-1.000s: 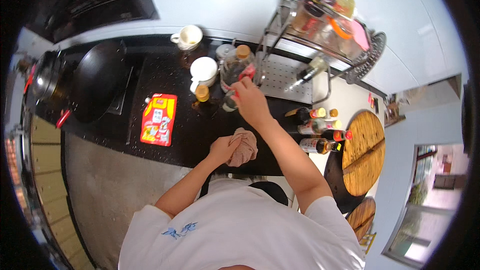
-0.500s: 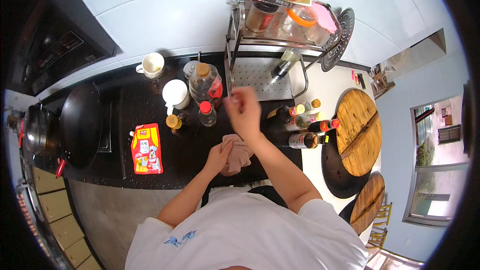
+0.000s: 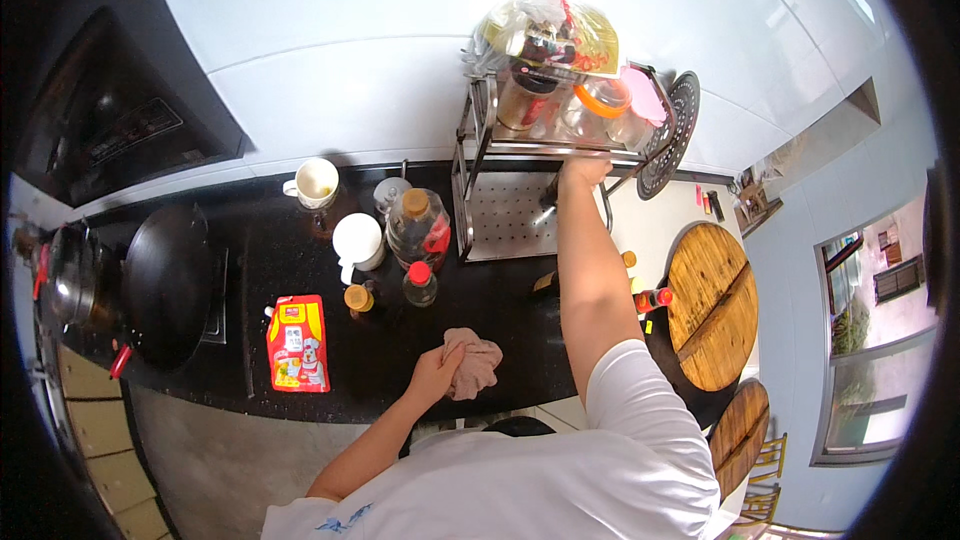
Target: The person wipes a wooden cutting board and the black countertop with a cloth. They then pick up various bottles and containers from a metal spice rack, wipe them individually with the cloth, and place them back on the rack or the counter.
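Observation:
My left hand (image 3: 436, 372) presses a crumpled pinkish-brown cloth (image 3: 474, 364) onto the black countertop (image 3: 310, 420) near its front edge. My right hand (image 3: 584, 169) reaches far back to the metal rack (image 3: 480, 150) and closes around a dark bottle (image 3: 549, 193) standing on the rack's lower perforated shelf. The rack's upper shelf carries jars, an orange-lidded container (image 3: 602, 100) and plastic bags (image 3: 545, 25).
Left of the rack stand a large clear bottle with a brown cap (image 3: 417, 225), a red-capped bottle (image 3: 419, 283), a white pitcher (image 3: 357, 242) and a white mug (image 3: 315, 182). A red pouch (image 3: 296, 343) lies flat. A black wok (image 3: 165, 280) sits left; round wooden boards (image 3: 710, 305) right.
My right hand left the bottles near the counter's middle and stretched back to the rack's lower shelf. My left hand stayed on the cloth. The view shifted left to right.

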Demonstrator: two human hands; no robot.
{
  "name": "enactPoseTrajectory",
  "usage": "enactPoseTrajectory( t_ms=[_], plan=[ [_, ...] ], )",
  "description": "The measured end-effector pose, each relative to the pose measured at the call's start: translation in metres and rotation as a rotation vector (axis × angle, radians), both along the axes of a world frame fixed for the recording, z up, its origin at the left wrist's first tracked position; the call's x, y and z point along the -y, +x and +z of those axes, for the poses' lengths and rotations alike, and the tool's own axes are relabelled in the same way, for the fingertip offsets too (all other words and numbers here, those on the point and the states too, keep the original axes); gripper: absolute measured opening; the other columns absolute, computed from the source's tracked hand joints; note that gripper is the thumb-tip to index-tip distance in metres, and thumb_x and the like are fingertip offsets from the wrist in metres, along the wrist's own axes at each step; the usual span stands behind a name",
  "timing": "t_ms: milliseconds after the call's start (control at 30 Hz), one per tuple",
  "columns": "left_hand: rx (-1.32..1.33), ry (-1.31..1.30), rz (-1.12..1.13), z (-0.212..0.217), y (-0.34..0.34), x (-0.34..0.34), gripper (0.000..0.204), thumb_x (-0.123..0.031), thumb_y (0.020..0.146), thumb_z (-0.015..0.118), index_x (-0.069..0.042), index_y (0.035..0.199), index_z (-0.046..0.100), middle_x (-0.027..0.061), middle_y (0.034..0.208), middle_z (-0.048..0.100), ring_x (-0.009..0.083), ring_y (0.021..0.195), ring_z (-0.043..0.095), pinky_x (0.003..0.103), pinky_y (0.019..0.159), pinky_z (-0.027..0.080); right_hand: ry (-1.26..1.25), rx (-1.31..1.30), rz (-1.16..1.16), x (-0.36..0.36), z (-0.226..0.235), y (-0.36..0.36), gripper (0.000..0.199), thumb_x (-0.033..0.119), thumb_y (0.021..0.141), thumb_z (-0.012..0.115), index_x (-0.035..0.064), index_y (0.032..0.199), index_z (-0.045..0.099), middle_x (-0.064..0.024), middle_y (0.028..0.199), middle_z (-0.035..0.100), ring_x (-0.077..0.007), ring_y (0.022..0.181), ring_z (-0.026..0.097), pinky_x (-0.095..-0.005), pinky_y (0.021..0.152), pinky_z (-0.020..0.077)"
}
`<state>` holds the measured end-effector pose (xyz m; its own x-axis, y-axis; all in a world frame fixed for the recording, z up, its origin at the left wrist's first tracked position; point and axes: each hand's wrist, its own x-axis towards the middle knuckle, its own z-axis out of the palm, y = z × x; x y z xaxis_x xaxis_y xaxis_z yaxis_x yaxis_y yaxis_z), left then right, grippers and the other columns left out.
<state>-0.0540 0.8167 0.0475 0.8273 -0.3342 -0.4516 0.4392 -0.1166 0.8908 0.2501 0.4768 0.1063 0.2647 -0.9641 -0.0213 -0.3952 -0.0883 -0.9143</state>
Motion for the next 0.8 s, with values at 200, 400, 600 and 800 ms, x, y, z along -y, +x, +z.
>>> enactPoseTrajectory(
  t_ms=[200, 400, 600, 800],
  plan=[
    [0.084, 0.04, -0.084, 0.019, 0.001, 0.003, 0.04, -0.036, 0.095, 0.065, 0.003, 0.098, 0.069, 0.0086, 0.084, 0.07, 0.0122, 0.08, 0.063, 0.029, 0.073, 0.05, -0.1, 0.451, 0.044, -0.049, -0.03, -0.053, 0.026, 0.005, 0.09, 0.066, 0.0005, 0.113, 0.055, -0.0138, 0.106, 0.061, -0.0281, 0.098, 0.06, -0.0369, 0.092, 0.046],
    [0.292, -0.061, -0.053, 0.054, 0.006, 0.003, 0.042, -0.024, 0.088, 0.074, -0.001, 0.12, 0.058, 0.0099, 0.108, 0.065, 0.0177, 0.099, 0.062, 0.032, 0.09, 0.049, -0.114, 0.475, 0.668, -0.126, 0.035, -0.191, 0.022, 0.008, 0.093, 0.066, 0.0014, 0.112, 0.057, -0.007, 0.101, 0.06, -0.0152, 0.098, 0.056, -0.0287, 0.088, 0.0444],
    [0.602, -0.313, 0.139, 0.106, 0.027, 0.019, 0.046, -0.012, 0.088, 0.071, 0.0, 0.127, 0.051, 0.0119, 0.12, 0.059, 0.0212, 0.111, 0.058, 0.032, 0.098, 0.044, -0.483, 0.32, 0.965, -0.116, 0.082, -0.272, 0.019, 0.014, 0.089, 0.07, 0.0013, 0.1, 0.061, -0.0083, 0.094, 0.062, -0.0183, 0.092, 0.057, -0.031, 0.083, 0.0452],
    [0.941, 0.124, -0.139, 0.156, 0.026, 0.046, 0.062, -0.037, 0.081, 0.075, -0.004, 0.129, 0.054, 0.0177, 0.11, 0.066, 0.0371, 0.105, 0.062, 0.039, 0.095, 0.045, -0.11, 0.631, 0.952, -0.145, 0.105, -0.289, 0.016, 0.014, 0.094, 0.062, 0.0004, 0.1, 0.056, -0.0041, 0.09, 0.058, -0.0136, 0.084, 0.054, -0.0281, 0.083, 0.043]
  ],
)
